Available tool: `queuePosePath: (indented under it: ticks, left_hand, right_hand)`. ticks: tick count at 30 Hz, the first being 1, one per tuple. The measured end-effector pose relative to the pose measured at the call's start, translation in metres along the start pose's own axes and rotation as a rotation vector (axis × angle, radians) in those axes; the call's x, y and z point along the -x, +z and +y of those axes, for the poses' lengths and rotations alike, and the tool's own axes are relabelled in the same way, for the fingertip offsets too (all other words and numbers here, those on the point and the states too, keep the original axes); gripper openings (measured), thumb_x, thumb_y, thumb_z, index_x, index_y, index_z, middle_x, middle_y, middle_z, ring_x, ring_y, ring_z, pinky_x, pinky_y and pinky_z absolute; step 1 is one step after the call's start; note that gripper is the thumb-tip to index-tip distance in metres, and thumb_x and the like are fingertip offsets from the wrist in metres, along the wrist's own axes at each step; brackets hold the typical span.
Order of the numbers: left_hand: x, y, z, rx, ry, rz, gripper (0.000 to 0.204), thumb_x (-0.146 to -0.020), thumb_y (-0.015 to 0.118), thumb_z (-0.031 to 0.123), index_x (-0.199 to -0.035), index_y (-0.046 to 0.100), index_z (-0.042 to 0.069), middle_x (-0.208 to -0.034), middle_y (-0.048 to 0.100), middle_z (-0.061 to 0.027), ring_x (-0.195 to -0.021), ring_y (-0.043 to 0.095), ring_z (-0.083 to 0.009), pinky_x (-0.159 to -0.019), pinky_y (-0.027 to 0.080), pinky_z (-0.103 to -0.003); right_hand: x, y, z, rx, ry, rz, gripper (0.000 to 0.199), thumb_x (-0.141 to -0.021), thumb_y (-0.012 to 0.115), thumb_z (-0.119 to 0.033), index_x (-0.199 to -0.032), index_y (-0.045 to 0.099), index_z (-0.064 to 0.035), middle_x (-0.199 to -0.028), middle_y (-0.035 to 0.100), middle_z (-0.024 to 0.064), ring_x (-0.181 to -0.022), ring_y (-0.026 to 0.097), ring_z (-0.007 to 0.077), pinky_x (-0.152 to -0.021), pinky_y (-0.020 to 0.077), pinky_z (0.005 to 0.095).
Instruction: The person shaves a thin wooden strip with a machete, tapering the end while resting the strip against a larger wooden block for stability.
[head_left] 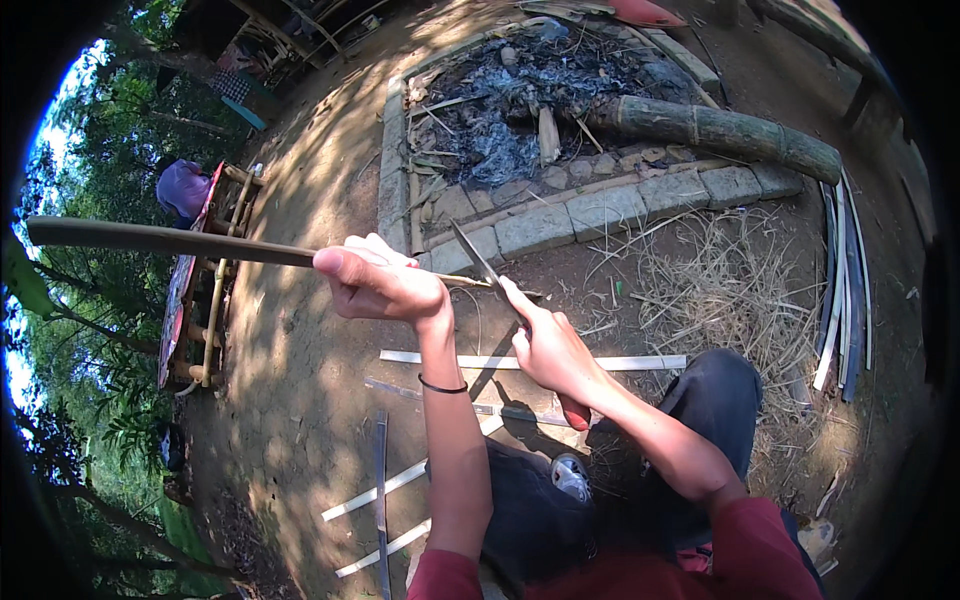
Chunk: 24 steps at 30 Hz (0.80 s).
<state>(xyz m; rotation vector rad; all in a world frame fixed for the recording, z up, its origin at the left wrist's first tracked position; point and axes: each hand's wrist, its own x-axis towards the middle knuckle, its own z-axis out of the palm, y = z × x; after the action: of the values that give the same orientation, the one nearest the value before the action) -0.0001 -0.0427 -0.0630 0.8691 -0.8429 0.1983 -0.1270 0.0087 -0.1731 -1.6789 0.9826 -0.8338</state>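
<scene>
My left hand [385,285] grips a long bamboo strip [165,240] that stretches out to the left, its near end between my two hands. My right hand [550,350] holds a knife [478,262] with its blade pointing up and away, the edge set against the strip's end just right of my left hand. A black band sits on my left wrist. My dark-trousered knees are below the hands.
Pale split bamboo strips [530,362] lie on the dirt in front of me and at lower left. A stone-edged fire pit [560,220] with ash and a thick bamboo log [730,130] is ahead. Dry shavings [720,280] and more strips [840,290] lie right. A bamboo frame [215,290] stands left.
</scene>
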Motion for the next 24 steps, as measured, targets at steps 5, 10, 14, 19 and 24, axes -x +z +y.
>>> queuePosePath:
  ticks: [5, 10, 14, 19, 24]
  left_hand:
    - [-0.003, -0.006, -0.004, -0.030, 0.003, 0.008, 0.061, -0.102, 0.041, 0.055, -0.059, 0.028, 0.015, -0.047, 0.028, 0.0046, -0.040, 0.029, -0.0048, -0.040, 0.020, -0.024]
    - [0.005, 0.003, -0.003, -0.016, -0.019, -0.002, 0.062, -0.102, 0.041, 0.056, -0.058, 0.029, 0.014, -0.047, 0.030, 0.0035, -0.040, 0.030, -0.0054, -0.040, 0.020, -0.025]
    - [0.003, -0.003, -0.002, -0.026, -0.036, -0.006, 0.063, -0.100, 0.045, 0.057, -0.058, 0.035, 0.011, -0.046, 0.035, 0.0024, -0.041, 0.035, -0.0068, -0.042, 0.024, -0.025]
    - [0.001, -0.001, 0.003, 0.063, -0.084, -0.013, 0.049, -0.097, 0.060, 0.044, -0.068, 0.052, 0.005, -0.050, 0.048, 0.0014, -0.046, 0.047, -0.0067, -0.047, 0.033, -0.023]
    - [0.004, -0.001, 0.006, 0.104, -0.132, -0.134, 0.052, -0.097, 0.061, 0.042, -0.061, 0.052, 0.004, -0.049, 0.053, -0.0034, -0.044, 0.051, -0.0108, -0.045, 0.038, -0.025]
  right_hand:
    - [0.007, -0.001, -0.028, -0.035, -0.042, 0.000, 0.073, -0.081, 0.051, -0.001, -0.151, 0.033, -0.0078, -0.070, 0.062, 0.0291, -0.069, 0.065, 0.0444, -0.071, 0.0513, 0.0504]
    - [0.000, 0.013, 0.022, 0.092, 0.075, 0.004, 0.073, -0.080, 0.051, 0.000, -0.150, 0.034, -0.0071, -0.075, 0.064, 0.0291, -0.071, 0.065, 0.0449, -0.075, 0.0508, 0.0504]
    - [-0.005, 0.016, 0.046, 0.126, 0.118, -0.010, 0.071, -0.081, 0.053, -0.003, -0.150, 0.034, -0.0047, -0.080, 0.065, 0.0302, -0.081, 0.067, 0.0433, -0.079, 0.0517, 0.0484]
    - [-0.012, 0.006, 0.049, 0.070, 0.141, 0.113, 0.051, -0.083, 0.059, -0.009, -0.132, 0.053, 0.0004, -0.076, 0.064, 0.0206, -0.072, 0.066, 0.0289, -0.071, 0.0513, 0.0401]
    - [-0.009, -0.023, 0.045, -0.010, 0.162, 0.127, 0.026, -0.085, 0.064, -0.016, -0.103, 0.067, 0.0016, -0.066, 0.063, 0.0099, -0.060, 0.060, 0.0168, -0.060, 0.0486, 0.0349]
